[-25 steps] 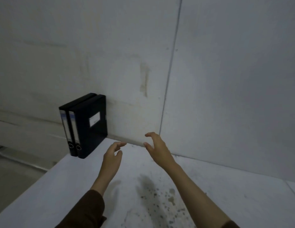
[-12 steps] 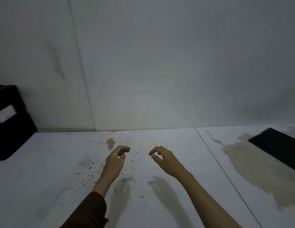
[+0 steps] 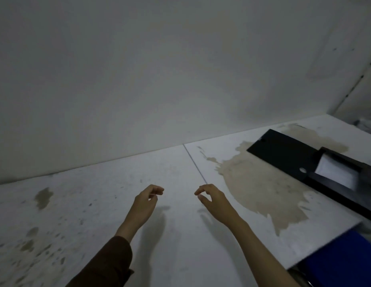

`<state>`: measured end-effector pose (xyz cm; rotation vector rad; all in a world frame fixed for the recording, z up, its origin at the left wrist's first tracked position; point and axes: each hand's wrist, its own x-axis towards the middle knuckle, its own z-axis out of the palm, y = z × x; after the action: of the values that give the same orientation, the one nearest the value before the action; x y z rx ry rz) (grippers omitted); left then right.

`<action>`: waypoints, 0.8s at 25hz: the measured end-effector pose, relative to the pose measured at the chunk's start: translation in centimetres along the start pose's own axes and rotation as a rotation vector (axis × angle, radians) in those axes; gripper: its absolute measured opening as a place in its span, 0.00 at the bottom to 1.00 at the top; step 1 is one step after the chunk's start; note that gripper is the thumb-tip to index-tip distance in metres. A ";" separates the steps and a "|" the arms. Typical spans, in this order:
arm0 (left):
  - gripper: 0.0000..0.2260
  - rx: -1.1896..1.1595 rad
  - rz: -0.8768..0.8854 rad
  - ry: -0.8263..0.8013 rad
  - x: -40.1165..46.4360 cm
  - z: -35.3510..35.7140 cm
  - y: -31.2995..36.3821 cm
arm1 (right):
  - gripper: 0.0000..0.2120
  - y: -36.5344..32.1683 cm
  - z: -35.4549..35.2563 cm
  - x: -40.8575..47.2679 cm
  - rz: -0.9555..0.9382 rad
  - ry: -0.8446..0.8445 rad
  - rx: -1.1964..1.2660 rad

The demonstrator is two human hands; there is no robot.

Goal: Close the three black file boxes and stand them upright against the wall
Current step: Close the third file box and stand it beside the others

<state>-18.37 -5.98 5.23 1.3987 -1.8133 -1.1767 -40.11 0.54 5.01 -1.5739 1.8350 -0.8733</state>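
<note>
A black file box lies flat and open at the right of the white table, its lid spread toward the wall and white paper showing in its tray. My left hand and my right hand hover over the middle of the table, side by side, fingers loosely curled and holding nothing. Both hands are well to the left of the open box. The two upright boxes are out of view.
The grey wall runs along the table's back edge. A large tan stain spreads beside the box. The table's right front corner ends near a blue object below it. A seam divides the tabletop.
The view has swung right: the two upright boxes have left the frame and the open box at the right has come into full view. Both hands stayed empty and curled slightly.
</note>
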 end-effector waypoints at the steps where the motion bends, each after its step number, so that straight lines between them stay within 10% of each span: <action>1: 0.13 -0.001 -0.001 -0.017 1.2 1.3 0.4 | 0.06 1.3 -1.1 0.8 0.024 0.009 0.002; 20: 0.14 0.024 -0.032 -0.177 11.6 22.5 9.5 | 0.10 19.1 -18.9 4.4 0.261 0.203 -0.130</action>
<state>-44.96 -9.53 2.40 1.3788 -1.9369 -1.3363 -67.15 0.20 2.06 -1.3179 2.2214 -0.8309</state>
